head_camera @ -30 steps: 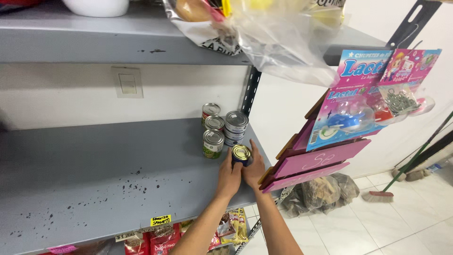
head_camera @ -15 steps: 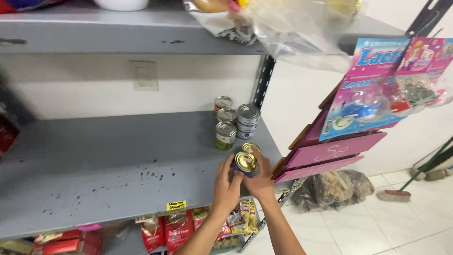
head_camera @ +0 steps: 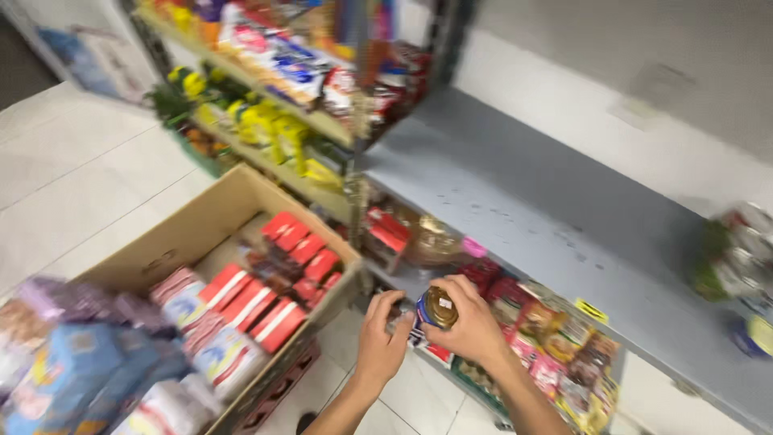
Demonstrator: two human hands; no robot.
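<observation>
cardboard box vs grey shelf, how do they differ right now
The cardboard box stands on the floor at left, packed with red and white packets; the grey shelf sits higher and is mostly bare, with blurred cans at its right end. The box is brown with raised walls; the shelf is flat.

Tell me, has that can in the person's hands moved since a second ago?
Yes. The can was down at the grey shelf beside the stacked cans; now both hands, right hand and left hand, hold it off the shelf's front edge, toward the cardboard box.
</observation>
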